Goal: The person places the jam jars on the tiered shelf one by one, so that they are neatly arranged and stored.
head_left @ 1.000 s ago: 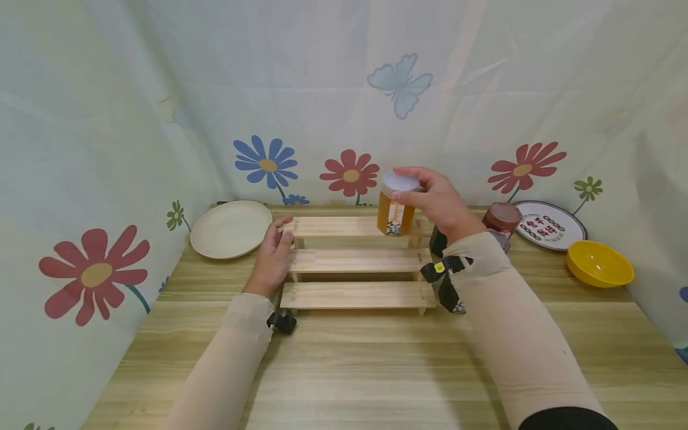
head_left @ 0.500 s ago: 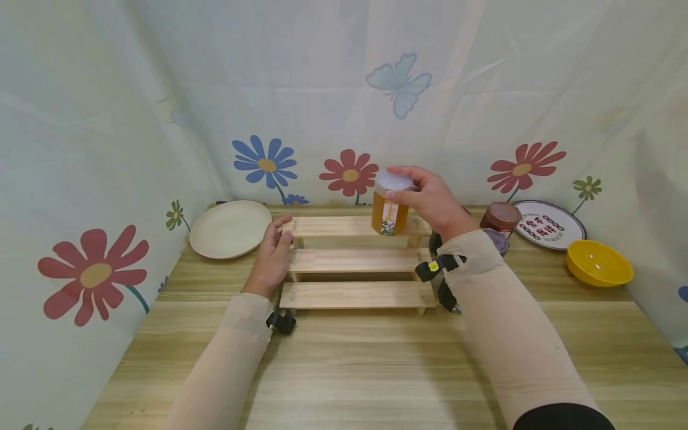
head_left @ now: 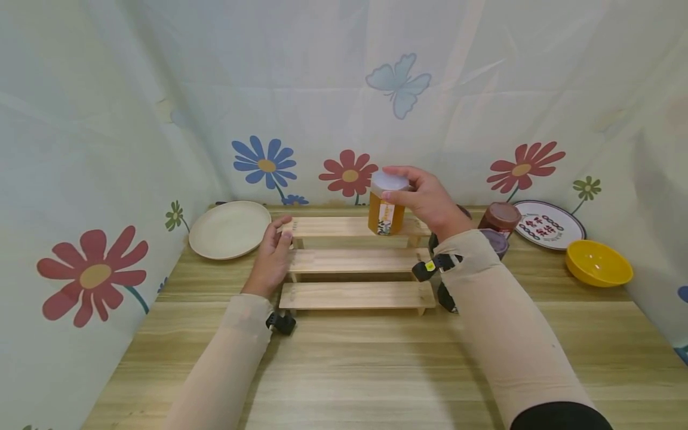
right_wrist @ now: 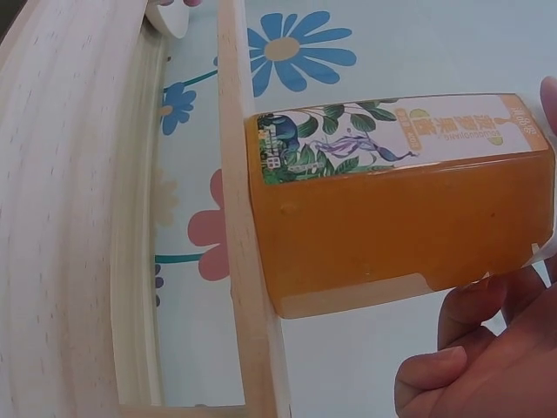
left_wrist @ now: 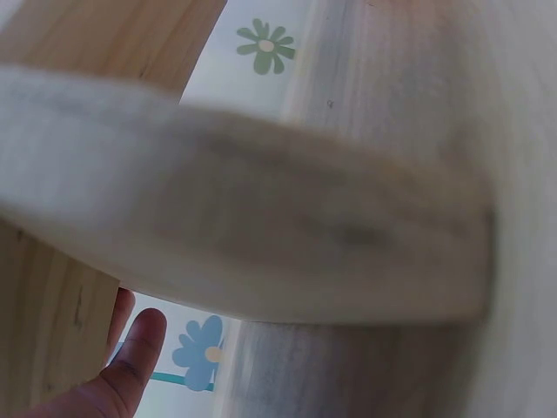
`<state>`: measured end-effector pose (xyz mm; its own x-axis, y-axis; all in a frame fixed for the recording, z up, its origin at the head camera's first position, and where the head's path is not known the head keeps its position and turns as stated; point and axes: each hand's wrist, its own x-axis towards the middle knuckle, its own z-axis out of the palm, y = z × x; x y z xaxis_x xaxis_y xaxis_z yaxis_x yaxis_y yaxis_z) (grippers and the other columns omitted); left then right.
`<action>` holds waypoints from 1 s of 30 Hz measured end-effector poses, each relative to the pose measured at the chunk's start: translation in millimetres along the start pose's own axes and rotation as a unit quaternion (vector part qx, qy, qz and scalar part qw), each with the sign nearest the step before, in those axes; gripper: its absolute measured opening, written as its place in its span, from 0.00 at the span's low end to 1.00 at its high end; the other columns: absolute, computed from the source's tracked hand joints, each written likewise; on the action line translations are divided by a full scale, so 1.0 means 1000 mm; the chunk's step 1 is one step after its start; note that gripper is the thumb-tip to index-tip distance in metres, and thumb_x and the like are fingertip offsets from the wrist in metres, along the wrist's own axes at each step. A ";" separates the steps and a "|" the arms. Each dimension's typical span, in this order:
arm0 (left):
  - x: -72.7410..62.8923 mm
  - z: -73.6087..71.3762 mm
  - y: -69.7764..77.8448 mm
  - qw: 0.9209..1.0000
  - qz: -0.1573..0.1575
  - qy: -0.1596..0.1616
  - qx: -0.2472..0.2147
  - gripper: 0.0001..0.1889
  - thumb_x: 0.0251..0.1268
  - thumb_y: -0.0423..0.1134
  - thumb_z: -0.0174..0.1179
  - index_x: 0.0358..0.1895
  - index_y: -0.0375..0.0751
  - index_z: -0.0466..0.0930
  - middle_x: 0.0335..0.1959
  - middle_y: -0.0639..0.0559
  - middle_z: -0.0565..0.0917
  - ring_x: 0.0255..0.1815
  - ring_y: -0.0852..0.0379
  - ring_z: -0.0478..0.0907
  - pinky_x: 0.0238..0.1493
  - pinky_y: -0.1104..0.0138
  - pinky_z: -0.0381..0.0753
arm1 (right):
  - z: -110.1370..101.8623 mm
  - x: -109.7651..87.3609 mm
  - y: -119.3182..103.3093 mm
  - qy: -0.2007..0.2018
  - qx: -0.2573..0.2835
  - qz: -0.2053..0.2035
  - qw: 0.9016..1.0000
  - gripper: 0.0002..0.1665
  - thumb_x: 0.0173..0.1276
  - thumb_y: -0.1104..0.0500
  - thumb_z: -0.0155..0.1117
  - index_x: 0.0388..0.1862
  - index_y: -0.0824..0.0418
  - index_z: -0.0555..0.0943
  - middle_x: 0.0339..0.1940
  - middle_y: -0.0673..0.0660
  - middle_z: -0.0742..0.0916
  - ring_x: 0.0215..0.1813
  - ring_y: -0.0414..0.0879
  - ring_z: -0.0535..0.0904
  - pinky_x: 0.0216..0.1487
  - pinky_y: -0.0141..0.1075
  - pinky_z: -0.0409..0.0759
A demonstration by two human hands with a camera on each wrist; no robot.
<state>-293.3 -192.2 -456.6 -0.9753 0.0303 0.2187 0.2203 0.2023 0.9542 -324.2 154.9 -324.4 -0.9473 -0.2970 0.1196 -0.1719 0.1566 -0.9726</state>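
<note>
My right hand (head_left: 426,200) grips a honey jar (head_left: 386,210) by its white lid, thumb in front and fingers behind. The six-sided jar has amber contents and a printed label. It is upright at the right part of the top step of a three-step wooden rack (head_left: 349,295). In the right wrist view the jar's (right_wrist: 409,218) base is right at the top board. My left hand (head_left: 272,254) holds the left end of that top step, thumb at the front. In the left wrist view, wood (left_wrist: 244,209) hides most of that hand (left_wrist: 117,383).
A cream plate (head_left: 231,230) lies behind my left hand. Right of the rack stand a red-brown jar (head_left: 501,218) and a purple-lidded jar (head_left: 494,240); dark items are partly hidden by my right forearm. Further right are a patterned plate (head_left: 550,224) and a yellow bowl (head_left: 599,266).
My right hand has moved a little to the left with the honey jar, along the top step. The left hand stays on the rack's end.
</note>
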 end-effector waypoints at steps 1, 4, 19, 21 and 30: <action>0.000 0.000 0.000 1.000 0.000 0.000 0.000 0.23 0.89 0.46 0.42 0.80 0.51 0.62 0.68 0.30 0.73 0.68 0.41 0.71 0.67 0.49 0.68 | 0.001 0.000 0.000 0.000 0.001 -0.001 1.000 0.33 0.76 0.62 0.69 0.78 0.55 0.74 0.60 0.60 0.80 0.53 0.49 0.78 0.58 0.39 0.79; 0.000 0.000 0.000 1.000 -0.004 0.000 0.002 0.23 0.89 0.46 0.42 0.80 0.50 0.61 0.67 0.33 0.74 0.68 0.41 0.71 0.67 0.49 0.68 | 0.002 0.001 0.000 0.001 0.004 -0.002 1.000 0.33 0.75 0.62 0.69 0.77 0.54 0.75 0.61 0.59 0.80 0.53 0.49 0.79 0.58 0.40 0.80; 0.001 0.000 0.000 1.000 0.001 0.002 0.004 0.22 0.89 0.46 0.42 0.79 0.53 0.62 0.64 0.35 0.74 0.65 0.44 0.71 0.64 0.53 0.68 | 0.009 0.005 -0.002 -0.009 -0.002 0.002 1.000 0.33 0.77 0.62 0.68 0.79 0.57 0.73 0.71 0.63 0.75 0.58 0.51 0.75 0.58 0.37 0.78; 0.001 0.000 0.000 1.000 0.001 0.002 0.004 0.22 0.89 0.46 0.42 0.79 0.53 0.62 0.64 0.35 0.74 0.65 0.44 0.71 0.64 0.53 0.68 | 0.009 0.005 -0.002 -0.010 -0.002 0.003 1.000 0.33 0.77 0.61 0.68 0.78 0.56 0.73 0.71 0.62 0.75 0.59 0.52 0.75 0.57 0.37 0.78; 0.000 -0.001 0.000 1.000 -0.006 -0.002 0.011 0.24 0.89 0.47 0.41 0.81 0.51 0.60 0.71 0.34 0.71 0.70 0.41 0.69 0.70 0.46 0.67 | 0.015 0.006 -0.004 -0.007 0.005 0.003 1.000 0.33 0.75 0.62 0.70 0.77 0.54 0.75 0.71 0.61 0.75 0.58 0.53 0.75 0.56 0.36 0.79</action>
<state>-293.9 -193.1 -456.8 -0.9779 0.0311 0.2068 0.2085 0.2248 0.9518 -325.4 138.8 -322.7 -0.9441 -0.3102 0.1117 -0.1644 0.1490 -0.9751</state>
